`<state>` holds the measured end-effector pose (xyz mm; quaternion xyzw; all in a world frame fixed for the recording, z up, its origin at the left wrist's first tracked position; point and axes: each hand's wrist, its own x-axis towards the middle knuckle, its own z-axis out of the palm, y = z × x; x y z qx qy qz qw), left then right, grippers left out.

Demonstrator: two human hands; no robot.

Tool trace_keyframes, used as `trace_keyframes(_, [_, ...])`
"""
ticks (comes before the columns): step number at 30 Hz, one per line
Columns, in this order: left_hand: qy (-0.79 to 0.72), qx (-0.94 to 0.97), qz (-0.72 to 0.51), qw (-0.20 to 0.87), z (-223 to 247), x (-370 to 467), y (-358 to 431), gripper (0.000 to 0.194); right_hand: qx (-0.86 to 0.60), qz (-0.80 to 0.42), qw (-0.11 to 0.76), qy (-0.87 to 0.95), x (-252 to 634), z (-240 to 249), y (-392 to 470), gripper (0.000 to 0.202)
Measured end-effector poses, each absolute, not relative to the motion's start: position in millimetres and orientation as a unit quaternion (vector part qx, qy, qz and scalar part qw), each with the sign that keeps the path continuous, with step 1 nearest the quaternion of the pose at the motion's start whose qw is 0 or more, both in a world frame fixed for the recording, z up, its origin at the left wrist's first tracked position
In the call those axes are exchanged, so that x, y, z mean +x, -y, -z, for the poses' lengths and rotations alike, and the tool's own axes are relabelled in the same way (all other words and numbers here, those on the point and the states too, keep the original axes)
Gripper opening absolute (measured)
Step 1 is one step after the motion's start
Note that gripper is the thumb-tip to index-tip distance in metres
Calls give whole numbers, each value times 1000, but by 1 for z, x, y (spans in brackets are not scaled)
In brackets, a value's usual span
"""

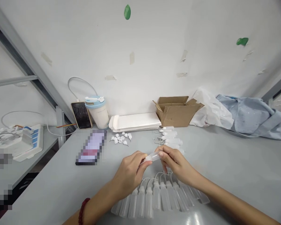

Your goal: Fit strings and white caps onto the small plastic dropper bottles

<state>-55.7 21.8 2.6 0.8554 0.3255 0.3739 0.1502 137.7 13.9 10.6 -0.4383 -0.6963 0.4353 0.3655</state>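
head view shows a wide grey table (pixel 236 168) filling the lower half of the frame. at the right edge lies a blue cloth (pixel 253 117), and beside it a white plastic bag (pixel 209 109). a brown cardboard box (pixel 176 111) stands open at the centre, near the wall. left of it lies a flat white tray (pixel 134 122), then a white cup with blue lid (pixel 98 112) and a phone (pixel 81 115) leaning on the wall. at the bottom centre a row of small bottles (pixel 154 197) lies in a fan. just above it, the left hand (pixel 128 173) and the right hand (pixel 175 162) are both closed on one small clear bottle (pixel 153 157), each pinching one end. loose white caps (pixel 120 138) lie above the hands.
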Motion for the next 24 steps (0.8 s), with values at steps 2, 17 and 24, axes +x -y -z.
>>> trace_keyframes(2, [-315,861,-378,129,-1,-56,-22,12,-436,-454,371,682,138,-9,-15,32])
trace_keyframes(17, [-396,857,-325,58,5,-68,-45,19,-493,-253,417,721,156,-11,-36,28])
trace_keyframes(24, [-525,831,-181,-9,0,-101,-72,30,-568,-26,414,711,202,-5,-78,29])
